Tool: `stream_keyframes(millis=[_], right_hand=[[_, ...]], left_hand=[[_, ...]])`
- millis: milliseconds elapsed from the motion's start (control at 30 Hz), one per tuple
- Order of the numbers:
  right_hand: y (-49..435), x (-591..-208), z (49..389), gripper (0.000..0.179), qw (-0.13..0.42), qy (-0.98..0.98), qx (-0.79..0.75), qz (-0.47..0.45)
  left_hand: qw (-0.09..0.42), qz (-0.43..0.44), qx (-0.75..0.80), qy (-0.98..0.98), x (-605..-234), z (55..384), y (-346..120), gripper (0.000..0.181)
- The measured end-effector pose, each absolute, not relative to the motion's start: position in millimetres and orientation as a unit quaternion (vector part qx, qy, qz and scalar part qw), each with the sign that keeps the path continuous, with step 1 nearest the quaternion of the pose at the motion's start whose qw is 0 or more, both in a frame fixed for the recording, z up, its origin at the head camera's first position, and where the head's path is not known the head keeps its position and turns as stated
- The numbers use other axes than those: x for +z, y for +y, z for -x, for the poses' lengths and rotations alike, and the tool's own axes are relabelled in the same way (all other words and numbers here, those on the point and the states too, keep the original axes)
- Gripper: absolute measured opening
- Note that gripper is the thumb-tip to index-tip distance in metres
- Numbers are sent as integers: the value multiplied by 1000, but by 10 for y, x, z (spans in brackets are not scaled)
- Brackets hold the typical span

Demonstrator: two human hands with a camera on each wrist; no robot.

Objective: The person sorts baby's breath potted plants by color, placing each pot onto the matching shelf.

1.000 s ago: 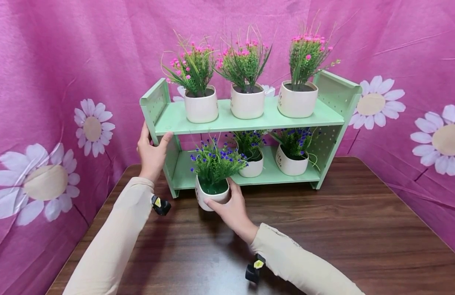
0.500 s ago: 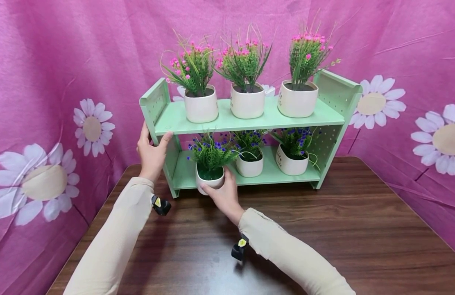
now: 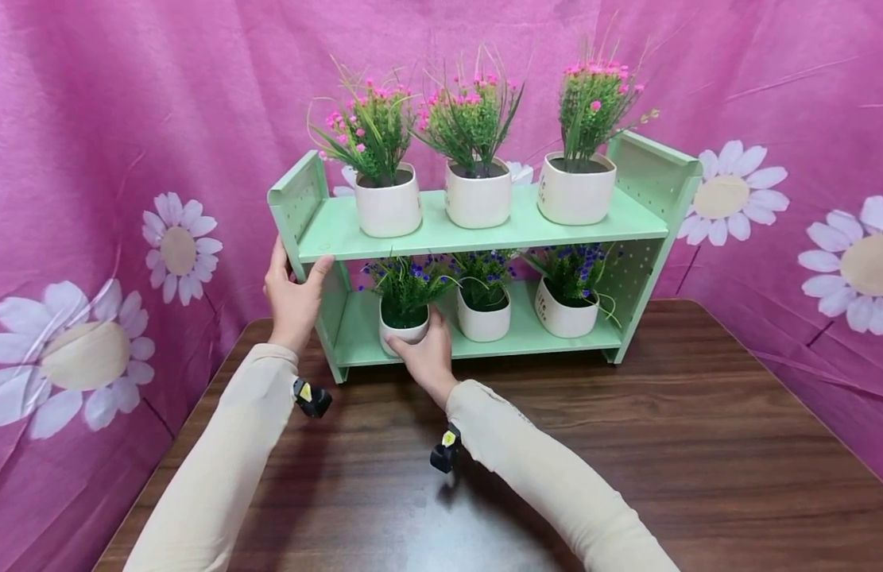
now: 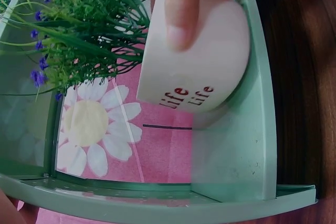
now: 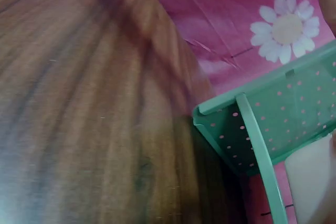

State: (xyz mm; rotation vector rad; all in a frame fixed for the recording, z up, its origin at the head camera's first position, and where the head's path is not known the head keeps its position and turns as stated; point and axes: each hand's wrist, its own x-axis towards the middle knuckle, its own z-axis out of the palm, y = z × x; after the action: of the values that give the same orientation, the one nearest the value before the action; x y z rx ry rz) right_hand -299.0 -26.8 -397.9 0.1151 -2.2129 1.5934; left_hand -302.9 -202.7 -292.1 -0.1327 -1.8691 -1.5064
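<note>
My right hand grips a white pot of artificial plants with small blue-purple flowers, thumb at its front and fingers at its right side. That pot is at the left end of the lower board of a green two-tier shelf. In the left wrist view, the pot shows the lettering "Life" and sits close over the board, one finger across its wall. My left hand holds the shelf's left side panel, thumb on the inner front, fingers outside. The right wrist view catches part of the pot beside a perforated panel.
Two similar blue-flowered pots, a middle one and a right one, share the lower board. Three pink-flowered pots stand above: left, middle, right. The shelf stands on a brown wooden table before a pink daisy curtain.
My right hand has carried the blue-flowered pot from in front of the shelf back onto the lower board's left end. The left hand stays on the side panel.
</note>
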Motion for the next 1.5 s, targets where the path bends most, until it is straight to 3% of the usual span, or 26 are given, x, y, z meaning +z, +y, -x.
stream_keyframes(millis=[800,1100,1500], right_hand=[[-325,-4016,3217,86,204,-812,546,-15],[-300,-4073,3217,88,248,-799,546,-40],[-289,-4159,3093,82,231,-795,560,-34]], left_hand=[[355,60,-586,-726,-2935,3034,-2020,73],[360,65,-588,-722,-2915,3052,-1998,73],[340,55,-593,-728,-2846,2906,-1983,73]])
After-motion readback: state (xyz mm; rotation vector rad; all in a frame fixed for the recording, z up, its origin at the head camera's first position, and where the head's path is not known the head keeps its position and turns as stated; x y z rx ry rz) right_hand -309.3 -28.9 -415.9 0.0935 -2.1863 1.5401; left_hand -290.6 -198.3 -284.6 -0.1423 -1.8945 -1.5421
